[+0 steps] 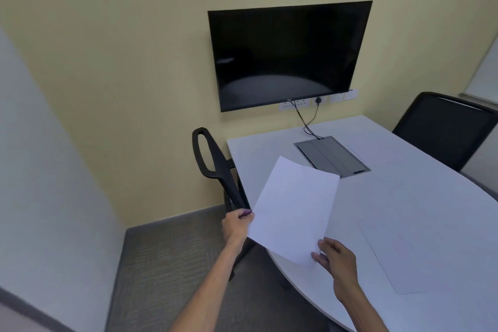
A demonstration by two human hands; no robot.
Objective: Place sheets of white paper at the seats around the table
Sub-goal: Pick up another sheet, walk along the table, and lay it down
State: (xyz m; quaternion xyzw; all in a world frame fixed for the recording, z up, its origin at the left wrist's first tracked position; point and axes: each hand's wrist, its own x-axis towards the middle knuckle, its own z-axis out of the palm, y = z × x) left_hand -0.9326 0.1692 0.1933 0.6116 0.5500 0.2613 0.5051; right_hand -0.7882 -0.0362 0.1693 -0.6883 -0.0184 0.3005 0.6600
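A plain white rectangular sheet of paper (293,210) is held tilted above the near left edge of the pale grey rounded table (404,197), its far corner pointing toward the wall. A second white paper sheet (404,256) lies flat on the tabletop to the right, near the table's front edge

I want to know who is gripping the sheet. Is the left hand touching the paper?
Touching. The head view shows the left hand pinching the left edge of the paper, fingertips overlapping the sheet with no gap.
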